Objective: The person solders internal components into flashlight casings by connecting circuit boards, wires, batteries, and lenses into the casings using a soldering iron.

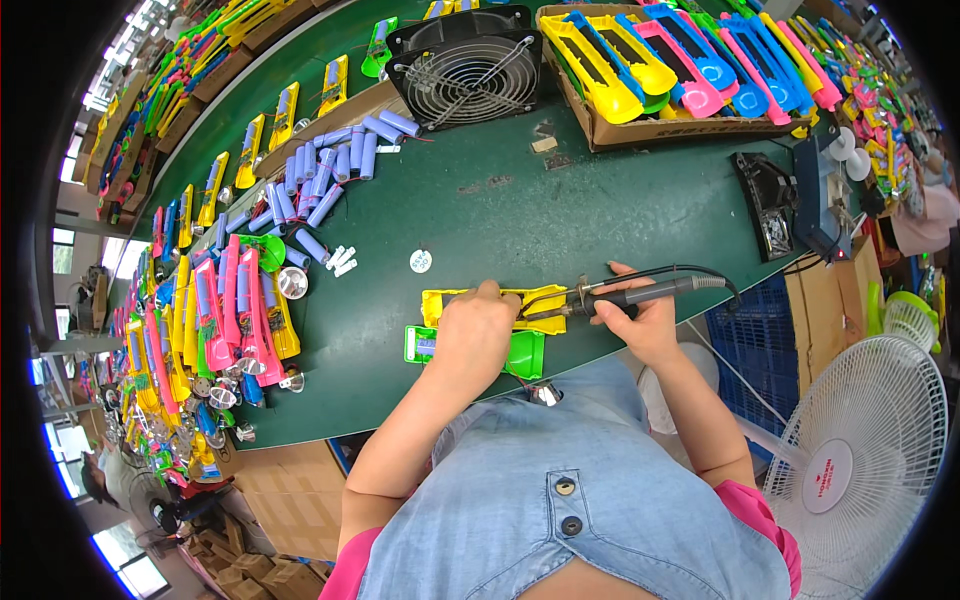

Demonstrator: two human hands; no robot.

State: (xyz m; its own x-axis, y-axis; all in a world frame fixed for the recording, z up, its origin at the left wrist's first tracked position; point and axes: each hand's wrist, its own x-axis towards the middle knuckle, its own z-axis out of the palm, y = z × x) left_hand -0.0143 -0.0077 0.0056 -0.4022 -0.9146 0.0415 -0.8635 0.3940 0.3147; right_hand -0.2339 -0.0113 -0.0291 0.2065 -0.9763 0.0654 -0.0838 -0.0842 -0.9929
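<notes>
My right hand [648, 322] grips a soldering iron [660, 291] by its dark handle, with a metal attachment near the front. The iron points left into an open yellow plastic casing [550, 311] lying on the bench. Above that casing my left hand [474, 335] is bent down with its fingers closed; what they pinch is hidden beneath them. Just nearer to me, a green casing [526, 356] lies partly under my left wrist, with a purple cell [427, 346] in its left end. A small shiny reflector [545, 394] rests at the bench edge below it.
Purple cylindrical cells [325, 180] are heaped left of a black box fan [468, 75]. Coloured casings [230, 310] with reflectors pile up at left; a carton [680, 130] of casings stands far right. A soldering station [822, 200] and black stand [765, 205] sit right. A white fan [860, 470] stands beside me.
</notes>
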